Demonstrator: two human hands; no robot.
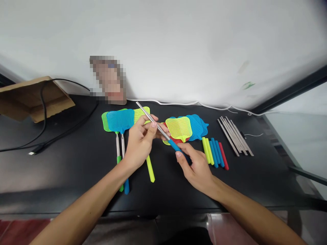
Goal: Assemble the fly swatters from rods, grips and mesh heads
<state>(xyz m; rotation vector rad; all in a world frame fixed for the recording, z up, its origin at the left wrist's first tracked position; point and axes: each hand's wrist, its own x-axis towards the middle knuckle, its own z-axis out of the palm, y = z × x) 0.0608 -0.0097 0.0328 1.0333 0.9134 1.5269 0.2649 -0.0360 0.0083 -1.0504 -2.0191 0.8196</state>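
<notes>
My left hand (141, 139) pinches a thin metal rod (163, 132) that slants up to the left. The rod's lower end sits in a blue handle (174, 145), around which the fingers of my right hand (195, 165) are closed. Left of and beneath my left hand lie fly swatters with heads and handles joined: a blue swatter (120, 119), a green swatter (104, 121) partly under it, and a yellow swatter (150, 169) partly hidden by my hand. Behind my right hand, loose swatter heads overlap, with a yellow head (178, 127) on top and blue heads (195, 127) beside it.
Right of my right hand, loose handles in yellow, blue and red (223, 156) lie in a row. Several metal rods (235, 136) lie farther right. A cardboard box (53, 102) and black cable (44, 115) occupy the left. A white cable (176, 103) runs along the wall.
</notes>
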